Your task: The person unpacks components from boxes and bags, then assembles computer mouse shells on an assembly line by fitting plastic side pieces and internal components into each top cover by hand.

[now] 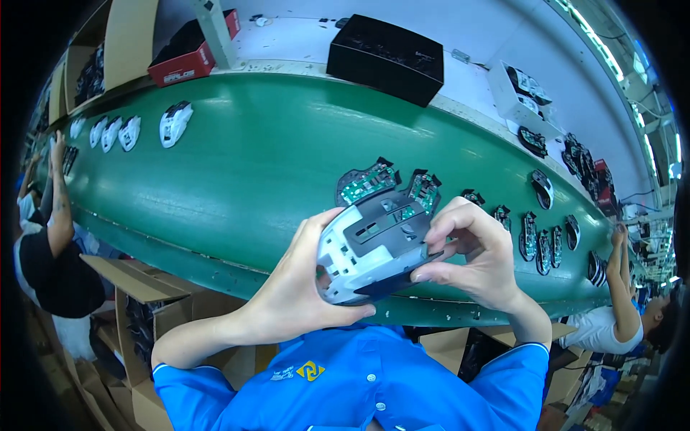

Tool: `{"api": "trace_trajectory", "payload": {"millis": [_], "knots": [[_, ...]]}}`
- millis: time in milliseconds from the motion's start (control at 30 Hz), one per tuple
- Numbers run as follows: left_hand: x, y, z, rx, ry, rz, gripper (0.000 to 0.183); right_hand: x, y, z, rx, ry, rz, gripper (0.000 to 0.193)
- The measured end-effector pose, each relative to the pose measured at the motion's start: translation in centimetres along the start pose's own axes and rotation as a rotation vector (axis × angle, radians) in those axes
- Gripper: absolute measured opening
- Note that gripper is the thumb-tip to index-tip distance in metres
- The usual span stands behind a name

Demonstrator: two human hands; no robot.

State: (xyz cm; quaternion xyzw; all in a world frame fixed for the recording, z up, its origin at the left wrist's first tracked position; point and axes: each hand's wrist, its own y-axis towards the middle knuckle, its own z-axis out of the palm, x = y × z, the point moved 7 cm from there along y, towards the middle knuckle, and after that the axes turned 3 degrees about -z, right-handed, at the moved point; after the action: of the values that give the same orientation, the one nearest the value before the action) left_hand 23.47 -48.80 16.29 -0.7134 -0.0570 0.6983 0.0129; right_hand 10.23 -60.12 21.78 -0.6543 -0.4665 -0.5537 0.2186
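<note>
A white and dark grey computer mouse shell [370,241] is held up over the near edge of the green belt. My left hand [295,280] is closed around its left end, with the thumb along the near side. At the shell's right end, the bent fingers and thumb of my right hand [467,248] pinch its edge. A small dark piece seems to show between those fingertips, but I cannot make out what it is. Just beyond the shell lie mouse bases with green circuit boards [370,183], one of them partly hidden behind it.
Several white mouse shells [129,133] sit at the far left of the green belt [244,158]. More circuit-board bases [528,237] lie to the right. A black box [388,59] stands at the far edge. Cardboard boxes [136,284] flank me; co-workers [618,287] are at both sides.
</note>
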Motion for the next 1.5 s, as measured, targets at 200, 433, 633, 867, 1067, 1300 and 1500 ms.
{"api": "trace_trajectory", "payload": {"millis": [200, 433, 633, 867, 1067, 1300, 1500], "knots": [[-0.5, -0.2, 0.1, -0.043, 0.144, 0.093, 0.099, 1.3, -0.4, -0.3, -0.023, -0.074, -0.136, 0.037], [-1.5, -0.3, 0.3, -0.12, 0.241, 0.218, 0.094, 2.1, -0.9, -0.6, -0.06, -0.151, -0.197, 0.037], [-2.9, -0.3, 0.8, -0.179, 0.393, 0.389, 0.089, 1.9, -1.0, -0.6, -0.083, -0.095, -0.125, 0.038], [-0.9, 0.1, 1.1, -0.099, 0.174, 0.198, 0.091, 0.2, -1.6, -0.5, -0.013, -0.062, -0.072, 0.042], [-0.5, 0.6, 1.3, -0.037, 0.059, 0.044, 0.092, -1.1, -1.8, -0.9, -0.055, 0.062, 0.029, 0.043], [-2.0, 0.7, 2.0, -0.038, 0.308, 0.242, 0.087, -2.2, -0.2, 1.7, 0.147, 0.322, 0.131, 0.11], [-3.6, 0.0, 1.4, -0.16, 0.529, 0.522, 0.075, -3.6, -0.3, 2.2, 0.163, 0.386, -0.057, 0.089]]}}
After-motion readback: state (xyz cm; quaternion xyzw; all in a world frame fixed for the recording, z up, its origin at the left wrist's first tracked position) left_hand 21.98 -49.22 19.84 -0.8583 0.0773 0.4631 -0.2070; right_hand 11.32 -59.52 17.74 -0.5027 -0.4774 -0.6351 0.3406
